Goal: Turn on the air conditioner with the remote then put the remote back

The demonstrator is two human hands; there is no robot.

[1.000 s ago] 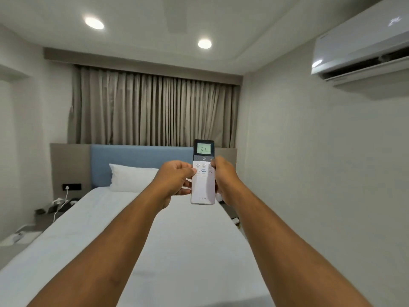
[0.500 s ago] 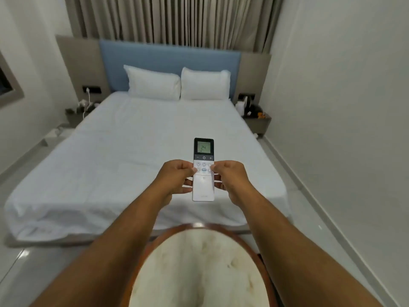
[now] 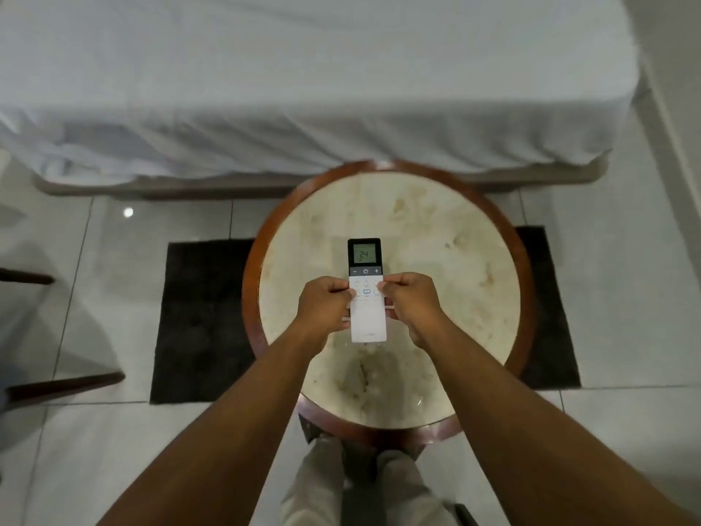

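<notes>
The white remote [image 3: 367, 317] has a black top with a lit screen reading 24. It is held flat, screen up, over the round marble-topped table [image 3: 455, 260]. My left hand [image 3: 324, 307] grips its left edge and my right hand [image 3: 411, 303] grips its right edge, thumbs on the button area. I cannot tell whether the remote touches the tabletop. The air conditioner is out of view.
The table has a dark wooden rim [image 3: 250, 282] and stands on a black rug [image 3: 201, 320] on glossy white tiles. A bed with a white sheet [image 3: 303, 89] runs across the top. Dark chair legs [image 3: 57, 385] show at the left. My legs [image 3: 360, 487] are below.
The view has tilted down from the wall unit and bed to the table. Both hands have carried the remote down over the tabletop, still holding it.
</notes>
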